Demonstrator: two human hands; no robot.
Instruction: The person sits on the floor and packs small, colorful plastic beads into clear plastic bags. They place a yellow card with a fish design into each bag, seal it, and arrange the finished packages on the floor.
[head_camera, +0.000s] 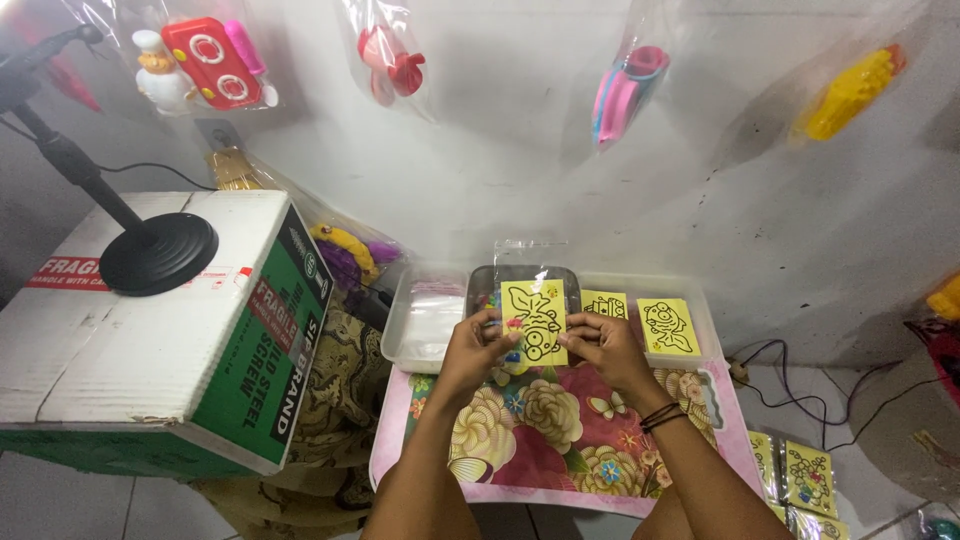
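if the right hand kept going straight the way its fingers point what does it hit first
Probably the left hand: the right hand points leftward across the yellow card that both hold. Depth is unclear.

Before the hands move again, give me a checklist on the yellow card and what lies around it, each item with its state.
1. Yellow picture card with black line drawing held by both hands: ok.
2. Left hand on the card's left edge: ok.
3. Right hand on its right edge: ok.
4. Clear plastic sleeve behind the card, open or sealed: cannot tell.
5. Two more yellow cards lying in the white plastic tray: ok.
6. Flowered pink board under the hands lying flat: ok.
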